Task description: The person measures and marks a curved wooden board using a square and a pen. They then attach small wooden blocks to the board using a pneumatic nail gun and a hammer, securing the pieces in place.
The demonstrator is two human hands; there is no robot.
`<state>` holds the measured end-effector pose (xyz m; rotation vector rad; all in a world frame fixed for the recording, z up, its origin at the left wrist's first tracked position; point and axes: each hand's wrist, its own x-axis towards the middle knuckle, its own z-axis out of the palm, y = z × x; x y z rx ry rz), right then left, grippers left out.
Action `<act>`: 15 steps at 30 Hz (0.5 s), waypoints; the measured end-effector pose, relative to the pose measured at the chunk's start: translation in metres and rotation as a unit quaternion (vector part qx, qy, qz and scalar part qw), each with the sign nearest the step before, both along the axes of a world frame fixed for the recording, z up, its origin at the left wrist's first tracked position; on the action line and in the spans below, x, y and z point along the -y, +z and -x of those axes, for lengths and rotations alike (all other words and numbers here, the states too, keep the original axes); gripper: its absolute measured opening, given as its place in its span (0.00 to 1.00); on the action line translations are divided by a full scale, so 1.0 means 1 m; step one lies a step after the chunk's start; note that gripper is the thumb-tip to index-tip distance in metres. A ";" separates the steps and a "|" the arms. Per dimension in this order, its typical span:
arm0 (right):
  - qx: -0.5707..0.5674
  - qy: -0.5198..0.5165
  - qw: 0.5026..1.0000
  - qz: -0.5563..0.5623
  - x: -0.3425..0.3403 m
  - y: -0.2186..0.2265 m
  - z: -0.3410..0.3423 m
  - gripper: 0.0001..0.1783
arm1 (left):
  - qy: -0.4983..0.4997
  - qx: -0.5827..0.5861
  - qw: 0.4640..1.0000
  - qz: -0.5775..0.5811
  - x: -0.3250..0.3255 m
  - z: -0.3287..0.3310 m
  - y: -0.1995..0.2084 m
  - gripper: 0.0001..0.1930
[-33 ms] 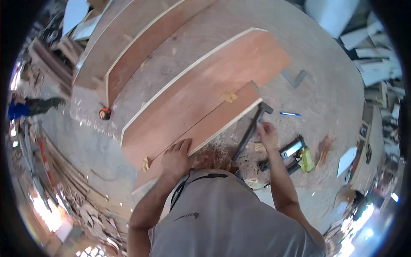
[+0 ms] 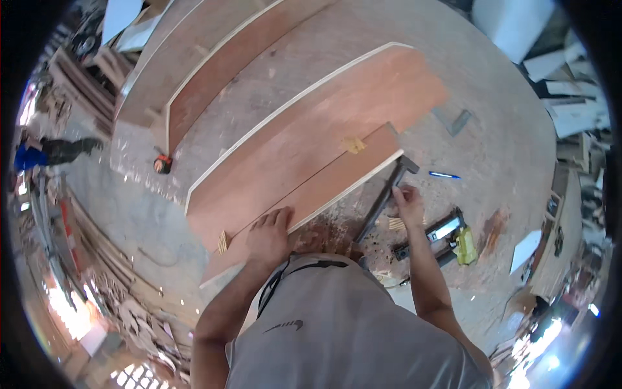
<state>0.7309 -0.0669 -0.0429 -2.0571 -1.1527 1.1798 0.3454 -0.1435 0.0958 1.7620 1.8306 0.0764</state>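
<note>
My left hand (image 2: 270, 235) lies on the reddish plywood strip (image 2: 343, 175), its fingers stretched toward the seam with the wider plywood panel (image 2: 311, 123). Both pieces have pale edges, and the wider one is cut with angled corners. Small yellowish wood pieces lie across the seam, one near the right end (image 2: 354, 145) and another near the left end (image 2: 223, 242). My right hand (image 2: 409, 206) is closed in a pinch beside the handle of a dark hammer (image 2: 378, 206). What its fingertips hold, if anything, is too small to make out. The hammer's head is close to the strip's right corner.
Right of my hand lie a blue pen (image 2: 445, 175), a nail gun (image 2: 463, 245) and a metal square (image 2: 459, 123). An orange-black tape measure (image 2: 162, 164) sits near the table's left edge. A long curved wooden frame (image 2: 214, 58) stands at the back left. A person (image 2: 45, 154) is far left.
The whole view has shifted slightly to the right. My hands and the boards keep the same places relative to each other.
</note>
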 end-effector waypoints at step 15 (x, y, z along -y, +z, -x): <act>0.013 0.023 0.999 -0.026 -0.003 -0.053 -0.008 0.25 | 0.018 -0.066 0.997 -0.032 0.013 -0.002 0.007 0.25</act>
